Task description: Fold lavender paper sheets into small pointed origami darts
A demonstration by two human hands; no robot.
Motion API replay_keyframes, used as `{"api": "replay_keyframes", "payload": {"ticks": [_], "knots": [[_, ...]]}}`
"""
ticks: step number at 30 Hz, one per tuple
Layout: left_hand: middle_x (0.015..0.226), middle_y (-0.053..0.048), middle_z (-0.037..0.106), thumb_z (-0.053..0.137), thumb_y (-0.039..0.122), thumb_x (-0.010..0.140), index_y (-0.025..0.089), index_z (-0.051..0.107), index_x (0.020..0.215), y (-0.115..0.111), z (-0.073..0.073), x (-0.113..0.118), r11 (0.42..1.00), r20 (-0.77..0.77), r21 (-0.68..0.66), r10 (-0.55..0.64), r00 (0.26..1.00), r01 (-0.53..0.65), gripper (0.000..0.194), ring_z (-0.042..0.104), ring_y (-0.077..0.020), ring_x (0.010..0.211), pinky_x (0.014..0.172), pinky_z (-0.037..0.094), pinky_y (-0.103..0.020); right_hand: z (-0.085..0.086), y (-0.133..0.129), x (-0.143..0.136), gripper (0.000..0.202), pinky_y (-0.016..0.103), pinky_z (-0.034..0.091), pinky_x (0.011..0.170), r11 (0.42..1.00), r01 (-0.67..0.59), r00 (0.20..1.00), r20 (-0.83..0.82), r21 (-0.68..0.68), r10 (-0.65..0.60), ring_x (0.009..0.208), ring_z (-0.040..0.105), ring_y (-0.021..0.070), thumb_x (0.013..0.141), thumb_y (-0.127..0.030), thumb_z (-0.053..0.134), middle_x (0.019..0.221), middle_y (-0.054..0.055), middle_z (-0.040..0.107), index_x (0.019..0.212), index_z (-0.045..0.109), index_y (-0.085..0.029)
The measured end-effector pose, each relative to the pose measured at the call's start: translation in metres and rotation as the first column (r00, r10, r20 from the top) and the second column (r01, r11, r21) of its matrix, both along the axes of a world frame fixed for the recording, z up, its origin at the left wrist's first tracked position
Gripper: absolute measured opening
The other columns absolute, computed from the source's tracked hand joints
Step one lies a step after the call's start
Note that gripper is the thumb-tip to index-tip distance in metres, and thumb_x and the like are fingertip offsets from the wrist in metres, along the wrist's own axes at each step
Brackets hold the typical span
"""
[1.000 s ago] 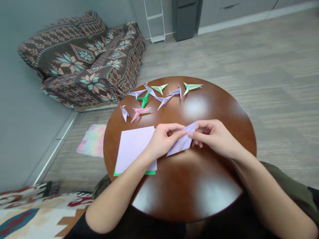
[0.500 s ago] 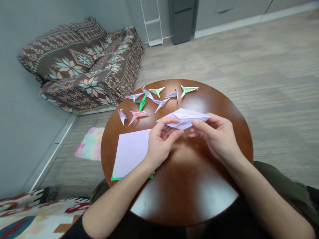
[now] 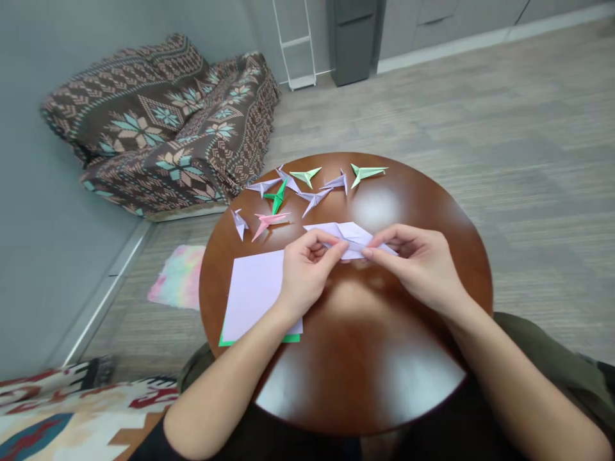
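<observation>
Sharply creased paper (image 3: pixel 354 235) between fingers (image 3: pixel 331 256)

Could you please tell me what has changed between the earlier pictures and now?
The folded lavender paper has turned from a slant to crosswise. The right hand has moved inward from the paper's right tip toward the left hand; both hold it. The origami birds and paper stack stayed put.

- Lighting: cool, even, moderately bright.
- Glare: white patches, round glossy brown wooden counter (image 3: pixel 358 371), far side and near edge.
- Shading: faint, along creases, pale lilac folded paper (image 3: pixel 354 232).
- Distortion: wide-angle stretching; margins soft.
</observation>
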State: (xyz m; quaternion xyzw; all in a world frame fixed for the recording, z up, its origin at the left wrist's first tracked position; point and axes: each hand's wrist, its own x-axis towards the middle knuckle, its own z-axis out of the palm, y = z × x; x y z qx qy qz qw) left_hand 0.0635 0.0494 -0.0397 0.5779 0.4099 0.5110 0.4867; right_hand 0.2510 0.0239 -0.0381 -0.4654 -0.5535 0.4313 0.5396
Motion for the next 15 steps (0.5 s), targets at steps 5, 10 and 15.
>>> {"api": "replay_keyframes", "payload": {"ticks": [5,10,15], "knots": [[0.066,-0.001,0.07,0.082,0.032,0.081,0.015,0.07,0.074,-0.0018,0.0009,-0.0023,0.998,-0.051,0.036,0.046,0.998,-0.044,0.022,0.062,-0.0099,0.058,0.056,0.049,-0.02,0.005,-0.0034,-0.0018,0.016,0.023,0.053,0.058,0.999,0.03,0.999,-0.019,-0.041,-0.031,0.061,0.073,0.0158,0.074,-0.026,0.091,0.069,0.002,0.08,0.072,0.075,-0.021],[0.062,0.0,0.067,0.082,0.033,0.08,0.015,0.068,0.071,-0.0037,0.0019,-0.0019,0.996,-0.077,0.072,0.067,0.995,-0.062,0.025,0.058,-0.009,0.053,0.051,0.045,-0.02,0.008,-0.0057,-0.0042,0.019,0.023,0.054,0.056,0.997,0.03,0.998,-0.051,-0.068,-0.034,0.058,0.074,0.0164,0.07,-0.025,0.093,0.066,0.003,0.079,0.068,0.074,-0.02],[0.063,0.001,0.066,0.082,0.032,0.081,0.016,0.063,0.071,-0.0042,0.0015,-0.0003,0.997,-0.042,0.073,0.028,0.999,-0.025,0.027,0.064,-0.0095,0.055,0.053,0.051,-0.019,0.0088,-0.0058,-0.0044,0.026,0.02,0.055,0.055,0.995,-0.019,0.991,-0.131,-0.096,0.006,0.057,0.074,0.0148,0.069,-0.022,0.094,0.065,0.001,0.078,0.068,0.068,-0.021]]}}
